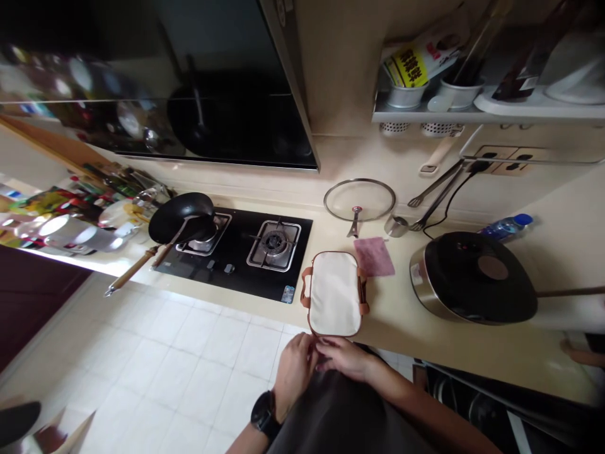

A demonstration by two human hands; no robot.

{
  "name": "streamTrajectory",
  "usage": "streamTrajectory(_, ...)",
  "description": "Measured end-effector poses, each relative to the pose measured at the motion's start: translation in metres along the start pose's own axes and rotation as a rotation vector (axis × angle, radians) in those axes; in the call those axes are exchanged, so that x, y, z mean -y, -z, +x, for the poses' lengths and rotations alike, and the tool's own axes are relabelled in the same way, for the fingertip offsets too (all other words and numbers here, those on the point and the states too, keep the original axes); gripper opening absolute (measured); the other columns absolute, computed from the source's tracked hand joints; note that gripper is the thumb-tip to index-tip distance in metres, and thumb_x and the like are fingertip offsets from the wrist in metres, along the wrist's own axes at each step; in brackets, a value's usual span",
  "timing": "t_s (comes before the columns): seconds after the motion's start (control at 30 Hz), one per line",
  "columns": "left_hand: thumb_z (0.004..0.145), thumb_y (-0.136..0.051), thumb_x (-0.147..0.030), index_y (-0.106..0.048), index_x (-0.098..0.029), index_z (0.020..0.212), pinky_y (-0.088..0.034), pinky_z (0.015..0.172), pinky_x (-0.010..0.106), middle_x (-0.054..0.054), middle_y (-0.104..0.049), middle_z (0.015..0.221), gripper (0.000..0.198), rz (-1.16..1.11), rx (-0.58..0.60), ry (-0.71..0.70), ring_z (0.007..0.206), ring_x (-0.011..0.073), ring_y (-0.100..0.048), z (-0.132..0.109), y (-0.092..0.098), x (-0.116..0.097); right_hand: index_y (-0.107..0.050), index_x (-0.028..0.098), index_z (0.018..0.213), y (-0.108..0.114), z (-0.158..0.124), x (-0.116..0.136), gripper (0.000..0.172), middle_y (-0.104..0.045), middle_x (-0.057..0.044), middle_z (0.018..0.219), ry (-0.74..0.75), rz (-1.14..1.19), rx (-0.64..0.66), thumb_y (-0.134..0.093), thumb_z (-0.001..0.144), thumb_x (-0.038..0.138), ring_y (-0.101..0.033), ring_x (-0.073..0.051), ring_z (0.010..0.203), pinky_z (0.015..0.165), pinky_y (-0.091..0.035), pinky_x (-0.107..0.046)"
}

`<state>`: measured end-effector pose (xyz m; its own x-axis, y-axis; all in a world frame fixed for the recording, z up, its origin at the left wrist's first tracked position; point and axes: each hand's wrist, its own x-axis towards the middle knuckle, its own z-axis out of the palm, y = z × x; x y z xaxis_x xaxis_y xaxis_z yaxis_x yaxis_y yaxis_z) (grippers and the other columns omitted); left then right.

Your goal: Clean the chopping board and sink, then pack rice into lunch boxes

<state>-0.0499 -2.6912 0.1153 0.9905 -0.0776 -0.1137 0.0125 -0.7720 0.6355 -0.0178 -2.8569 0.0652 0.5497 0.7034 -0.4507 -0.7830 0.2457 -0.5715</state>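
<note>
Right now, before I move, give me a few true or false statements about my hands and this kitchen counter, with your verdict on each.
The left hand and right hand are at the near end of the white lunch bag. True.

The watch is on the right wrist. False: it is on the left wrist.

The black pan is over the right burner. False: it is over the left burner.

The pink cloth lies between the white lunch bag and the rice cooker. True.

The glass lid sits on the hob. False: it is on the counter, to the right of the hob.
</note>
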Motion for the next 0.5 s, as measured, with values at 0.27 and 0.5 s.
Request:
streamTrajectory(0.27, 0.098, -0.05, -0.03, -0.069, -0.023, 0.088, -0.044, 0.071, 0.031, 0.006, -0.07, 0.086, 0.023, -0.098, 0.08, 0.043, 0.077, 0.0203, -0.065, -0.001, 0.015, -0.012, -0.073, 0.02, 0.095, -0.011, 0.013, -0.01, 0.043, -0.073, -0.004, 0.097, -0.045, 0.428, -0.133, -0.097, 0.064, 0.037, -0.066, -0.016, 0.088, 0.08, -0.052, -0.028)
streamTrajectory(0.5, 0.094, -0.049, -0.066, -0.058, -0.021, 0.068, -0.039, 0.064, 0.031, 0.003, -0.064, 0.063, 0.053, -0.357, 0.058, 0.411, 0.062, 0.0187, -0.058, 0.019, -0.004, -0.014, -0.066, 0.019, 0.083, -0.006, 0.013, -0.006, 0.033, -0.054, 0.005, 0.066, -0.115, 0.254, -0.136, -0.086, 0.078, 0.044, -0.045, -0.007, 0.057, 0.053, -0.035, -0.018)
